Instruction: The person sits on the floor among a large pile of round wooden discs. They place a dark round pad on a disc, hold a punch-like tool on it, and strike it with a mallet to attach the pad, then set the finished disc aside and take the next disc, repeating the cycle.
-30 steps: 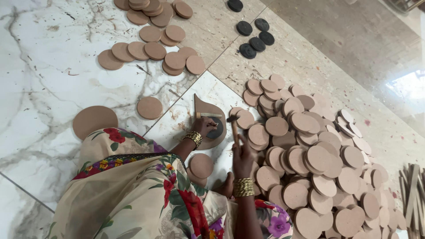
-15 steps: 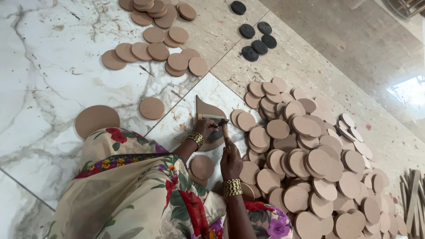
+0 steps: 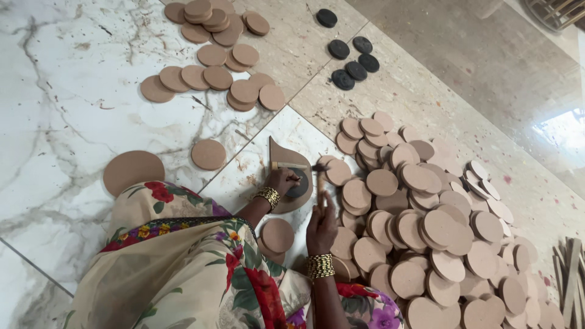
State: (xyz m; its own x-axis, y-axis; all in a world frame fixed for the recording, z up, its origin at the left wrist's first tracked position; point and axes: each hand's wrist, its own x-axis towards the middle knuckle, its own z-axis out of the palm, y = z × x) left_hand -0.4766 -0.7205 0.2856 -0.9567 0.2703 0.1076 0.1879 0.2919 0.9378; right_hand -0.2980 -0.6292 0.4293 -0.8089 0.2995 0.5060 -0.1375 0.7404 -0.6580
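From my remote seat I look down on a person sitting on a pale marble-patterned tile floor point(image 3: 73, 73), a floral cloth over the lap. My left hand point(image 3: 283, 181) lies flat, fingers together, pressing down on a brown teardrop-shaped board cutout with a dark round patch point(image 3: 291, 176); that cutout lies on the white tile just in front of the knees, its pointed tip toward the top of the view. My right hand point(image 3: 321, 224) is closed around the handle of a small wooden-handled hammer point(image 3: 319, 178), whose dark head sits just beside the cutout's right edge. Both wrists wear gold bangles.

To the right a large heap of round brown board discs point(image 3: 426, 231) spreads over the speckled beige tile, overlapping each other. Above the left hand a smaller scatter of the same brown discs point(image 3: 225, 67) lies on the marble, with one single disc point(image 3: 208, 154) apart from them and one larger brown disc point(image 3: 133, 172) touching the cloth's edge. Five small black round discs point(image 3: 350, 58) lie near the top, well apart from the hands. A bundle of pale wooden strips point(image 3: 570, 274) shows at the right edge. I see no packages, labels or signs here.
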